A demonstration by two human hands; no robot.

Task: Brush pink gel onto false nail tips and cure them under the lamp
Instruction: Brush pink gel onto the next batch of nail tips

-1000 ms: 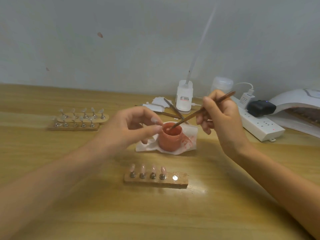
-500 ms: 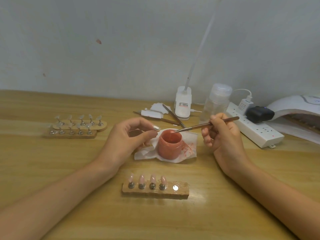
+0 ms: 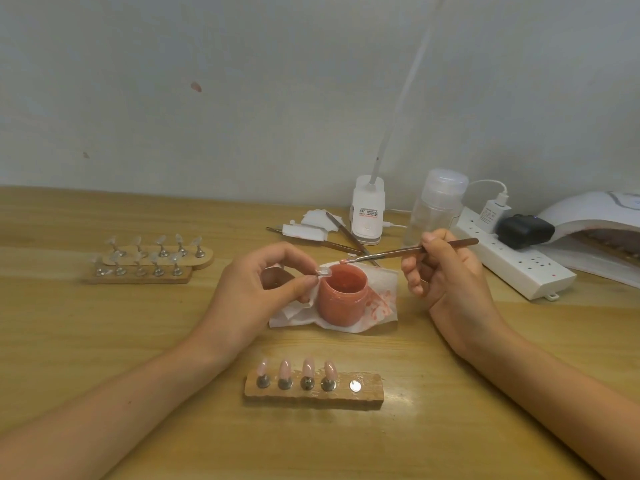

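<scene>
An open pot of pink gel (image 3: 343,295) stands on a stained white tissue (image 3: 379,303) in the middle of the table. My left hand (image 3: 254,289) pinches a clear nail tip (image 3: 322,271) just left of the pot's rim. My right hand (image 3: 446,275) holds a thin brush (image 3: 408,252) nearly level, its pink-loaded tip just above the pot's far rim. In front, a wooden holder (image 3: 313,389) carries several pink-coated tips, with one bare magnet at its right end. The white curing lamp (image 3: 595,220) sits at the far right.
Two wooden holders (image 3: 145,263) with several clear tips stand at the left. Behind the pot lie spare brushes (image 3: 346,237), paper pads, a white desk lamp base (image 3: 367,209) and a clear bottle (image 3: 436,209). A white power strip (image 3: 519,265) with plugs lies right.
The brush has come up out of the gel pot and now lies nearly level with gel on its tip. My left hand has brought the clear nail tip closer to the pot's rim.
</scene>
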